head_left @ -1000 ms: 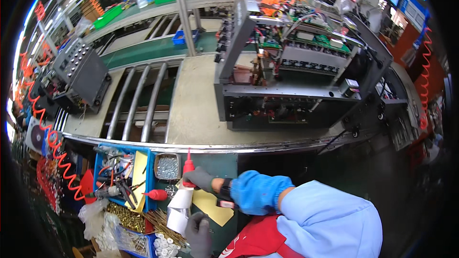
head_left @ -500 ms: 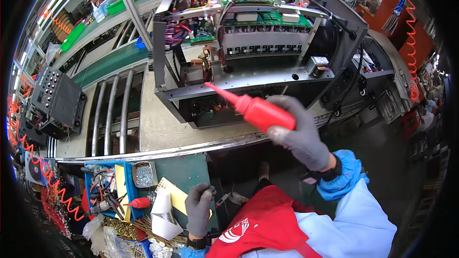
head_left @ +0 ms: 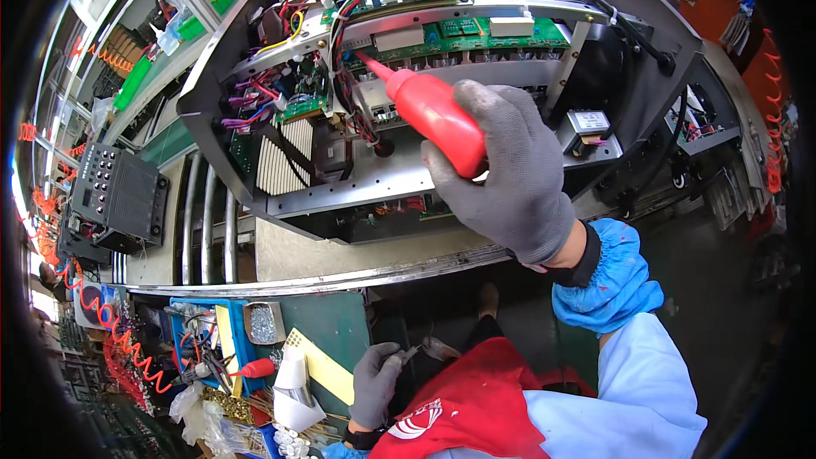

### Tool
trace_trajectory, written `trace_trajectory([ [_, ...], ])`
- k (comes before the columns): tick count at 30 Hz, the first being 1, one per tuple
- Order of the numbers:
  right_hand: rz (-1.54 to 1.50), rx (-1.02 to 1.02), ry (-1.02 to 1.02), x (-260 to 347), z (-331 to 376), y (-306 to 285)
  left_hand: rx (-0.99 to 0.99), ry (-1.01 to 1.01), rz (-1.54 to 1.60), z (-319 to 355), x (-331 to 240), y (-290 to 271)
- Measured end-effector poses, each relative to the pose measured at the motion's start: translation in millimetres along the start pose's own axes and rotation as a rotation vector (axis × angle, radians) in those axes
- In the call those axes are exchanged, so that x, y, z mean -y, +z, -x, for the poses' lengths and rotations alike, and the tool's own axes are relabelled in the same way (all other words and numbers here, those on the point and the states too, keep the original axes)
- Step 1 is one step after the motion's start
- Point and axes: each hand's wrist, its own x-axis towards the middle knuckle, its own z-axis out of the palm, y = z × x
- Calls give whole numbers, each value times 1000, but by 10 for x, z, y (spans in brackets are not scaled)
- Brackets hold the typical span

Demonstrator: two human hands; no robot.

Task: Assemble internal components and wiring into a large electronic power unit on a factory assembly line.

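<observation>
My right hand (head_left: 518, 174), in a grey glove, is wrapped round a red squeeze bottle (head_left: 432, 115) with a long tapered nozzle. The bottle tilts up and left over an open metal chassis (head_left: 374, 187). Its tip lies at the left end of a green circuit board (head_left: 467, 41), beside a bundle of wires; whether it touches cannot be told. My left hand (head_left: 372, 387), also gloved, is low beside the red apron with its fingers curled closed. A small thin item shows at its fingertips, too small to name.
A blue bin (head_left: 246, 344) of tools, a box of small metal parts (head_left: 264, 323) and a second red bottle (head_left: 255, 368) are at lower left. Metal rollers (head_left: 208, 221) run left of the chassis. A dark panelled unit (head_left: 119, 191) stands farther left.
My right hand has carried the red bottle up and farther over the chassis, bringing its nozzle from the front rail to the circuit board. My left hand has shifted slightly right and down.
</observation>
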Motion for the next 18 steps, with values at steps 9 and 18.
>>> trace_trajectory([
  [9, -12, 33, 45, -112, -129, 144, 24, 50, -12, -118, -4, 95],
  [18, -22, 12, 11, -151, -270, 148, 41, 45, -28, -217, 13, 107],
])
